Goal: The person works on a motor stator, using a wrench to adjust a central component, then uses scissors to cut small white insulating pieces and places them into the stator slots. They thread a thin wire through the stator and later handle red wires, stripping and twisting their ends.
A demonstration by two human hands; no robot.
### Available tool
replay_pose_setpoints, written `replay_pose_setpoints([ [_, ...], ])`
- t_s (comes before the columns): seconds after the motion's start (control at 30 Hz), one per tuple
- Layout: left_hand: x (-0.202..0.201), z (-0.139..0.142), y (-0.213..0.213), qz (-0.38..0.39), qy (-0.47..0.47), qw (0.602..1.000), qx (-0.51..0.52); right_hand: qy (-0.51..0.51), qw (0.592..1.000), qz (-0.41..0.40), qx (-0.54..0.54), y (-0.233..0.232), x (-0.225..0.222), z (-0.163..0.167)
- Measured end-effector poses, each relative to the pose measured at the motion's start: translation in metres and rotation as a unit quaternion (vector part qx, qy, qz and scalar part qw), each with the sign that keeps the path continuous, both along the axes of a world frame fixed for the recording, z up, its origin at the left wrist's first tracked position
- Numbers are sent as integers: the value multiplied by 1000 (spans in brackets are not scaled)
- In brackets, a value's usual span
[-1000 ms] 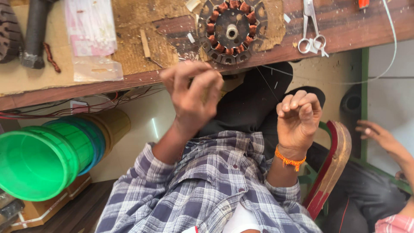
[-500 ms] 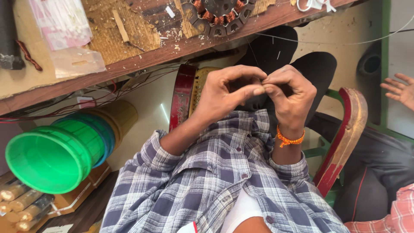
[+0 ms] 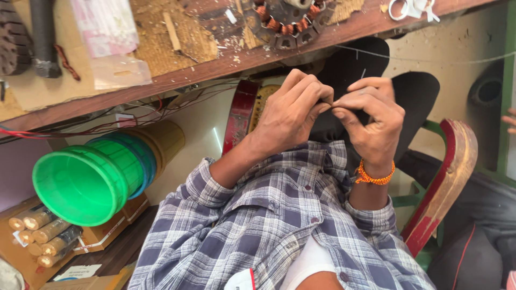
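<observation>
a: head view. what are the hands doing?

b: the left hand [image 3: 293,110] and right hand [image 3: 371,115] meet in front of the chest, fingertips pressed together, pinching something very small between them. it looks like the thin wire [image 3: 419,58] running off toward 2 o'clock, though i cannot tell for sure.

a: and the bench?

b: the wooden workbench [image 3: 215,67] lies at 12 o'clock, with the copper-wound stator [image 3: 287,21] on it, well apart from the hands. green buckets [image 3: 88,180] sit at 9 o'clock.

a: the step?

b: i'd judge the wire end is being worked or straightened. next calls for a steady pinch and a reach up to the stator.
</observation>
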State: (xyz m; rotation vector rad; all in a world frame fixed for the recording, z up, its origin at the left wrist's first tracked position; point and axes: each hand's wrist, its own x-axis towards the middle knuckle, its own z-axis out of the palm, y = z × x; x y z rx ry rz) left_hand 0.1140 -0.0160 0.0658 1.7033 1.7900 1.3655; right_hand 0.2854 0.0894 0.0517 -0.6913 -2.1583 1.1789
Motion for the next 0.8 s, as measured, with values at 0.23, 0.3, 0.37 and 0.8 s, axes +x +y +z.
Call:
replay_pose_setpoints([
  [0.23,-15,4,5,9,-8,1000,5,50,998,33,18,13,-4,-8],
  [0.3,-18,4,6,21,7,1000,16,45,998,13,-41,11,-6,-11],
  [0.37,-21,3,7,34,21,999,23,55,995,-6,-78,9,-8,-14],
  [0.8,-69,-10,25,129,234,963,35,359,906,-49,-219,3,-29,-23],
])
